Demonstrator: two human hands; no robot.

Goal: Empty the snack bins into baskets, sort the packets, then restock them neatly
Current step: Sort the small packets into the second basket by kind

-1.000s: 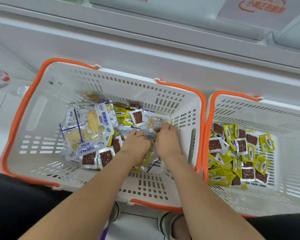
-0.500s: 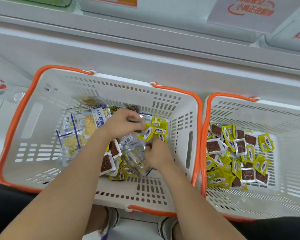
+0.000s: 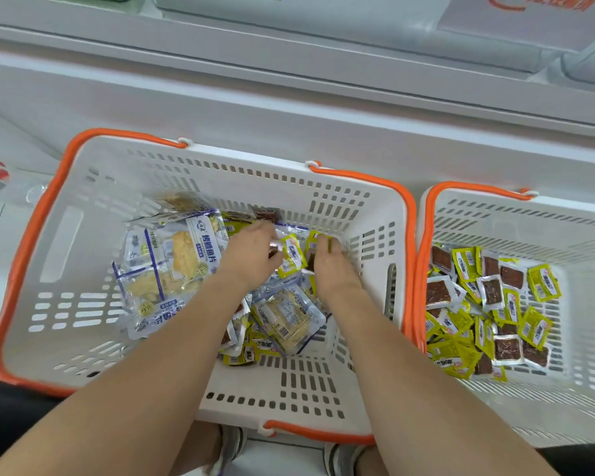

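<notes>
Both hands are down in the left white basket [image 3: 83, 173], which has an orange rim and holds mixed snack packets. My left hand [image 3: 251, 255] curls its fingers around small packets, a yellow packet [image 3: 294, 255] sticking out at its fingertips. Just right of it, my right hand [image 3: 330, 266] pinches another small yellow packet [image 3: 315, 243] at the pile's far side. Large clear fish-slice packets [image 3: 172, 266] with blue print lie on the basket's left side. The right white basket [image 3: 495, 214] holds several small yellow and brown packets [image 3: 488, 310].
A white shelf front [image 3: 289, 108] runs across behind both baskets, with shelf bins above it. My shoes [image 3: 234, 448] show on the floor below the left basket. The left basket's near left floor is bare.
My right hand has moved away from me, from the near middle of the pile to the far side beside my left hand, and now pinches a yellow packet. My left hand has shifted slightly right.
</notes>
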